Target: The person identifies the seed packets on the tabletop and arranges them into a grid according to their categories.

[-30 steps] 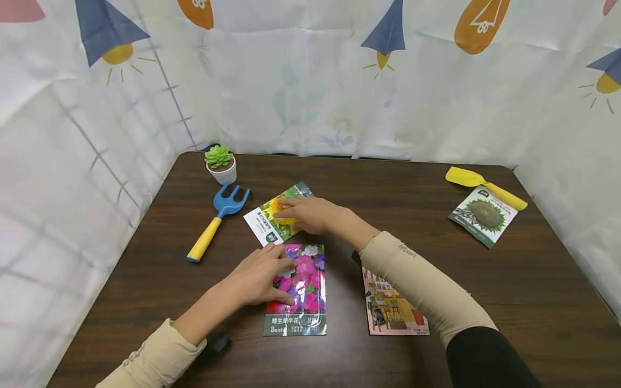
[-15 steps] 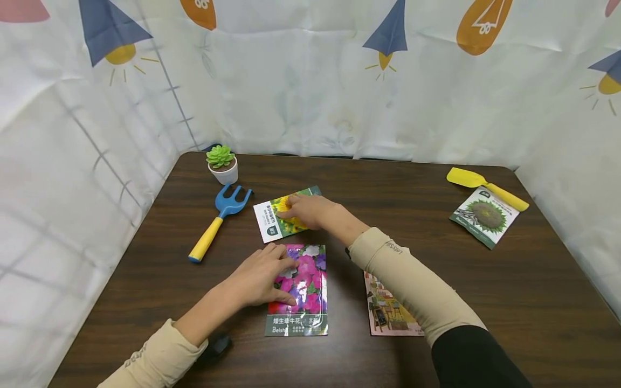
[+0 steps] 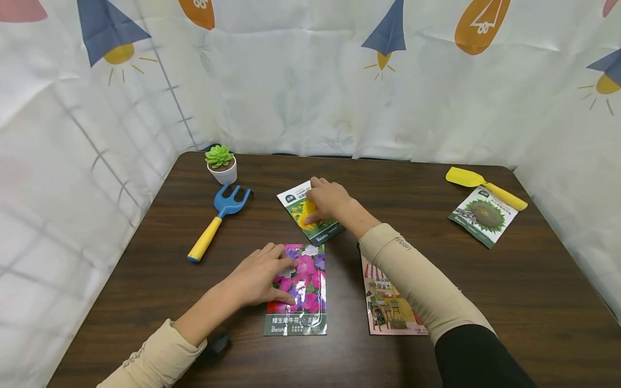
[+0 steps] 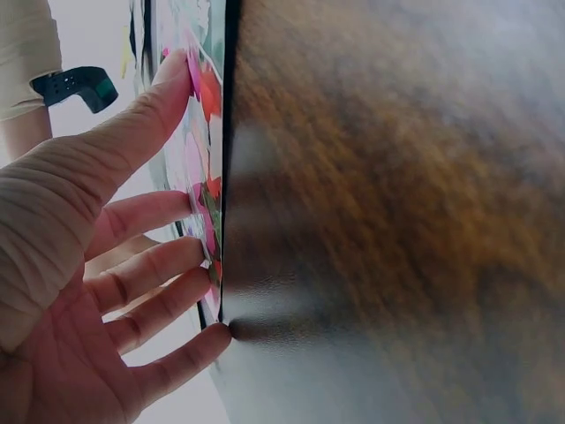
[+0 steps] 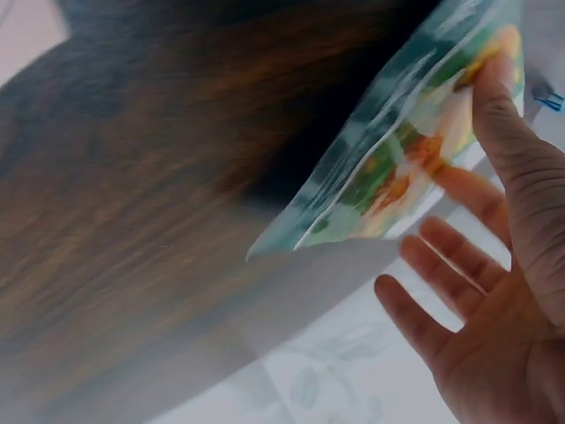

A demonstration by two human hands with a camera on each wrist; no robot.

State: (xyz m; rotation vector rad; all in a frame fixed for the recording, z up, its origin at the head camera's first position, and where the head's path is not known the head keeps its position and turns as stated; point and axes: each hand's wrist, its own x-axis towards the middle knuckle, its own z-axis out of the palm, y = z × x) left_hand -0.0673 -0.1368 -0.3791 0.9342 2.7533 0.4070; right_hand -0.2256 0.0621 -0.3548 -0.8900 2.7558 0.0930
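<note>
In the head view my left hand [image 3: 262, 276] rests with spread, relaxed fingers on a seed packet with pink and purple flowers [image 3: 306, 285]. The left wrist view has its fingertips along that packet's [image 4: 212, 159] face and edge. Beyond it lies a yellow sunflower seed packet [image 3: 297, 209], turned at a slant, its lower corner close to the pink-flower packet's top. My right hand [image 3: 331, 200] is over its right side. Seen from the right wrist, thumb and index finger touch the sunflower packet [image 5: 380, 190], while the other fingers stretch out apart from it.
A blue hand fork with a yellow handle [image 3: 209, 237] and a potted succulent [image 3: 222, 167] stand at left. At right, a yellow trowel [image 3: 485, 186] touches a white sunflower packet [image 3: 485, 215]. Under my right forearm lies a pink illustrated packet [image 3: 388, 310]. A curtain [image 3: 315, 108] backs the table.
My right hand has turned the yellow sunflower packet clockwise and shifted it to the right, so its white end now points to the back left. The left hand has stayed put.
</note>
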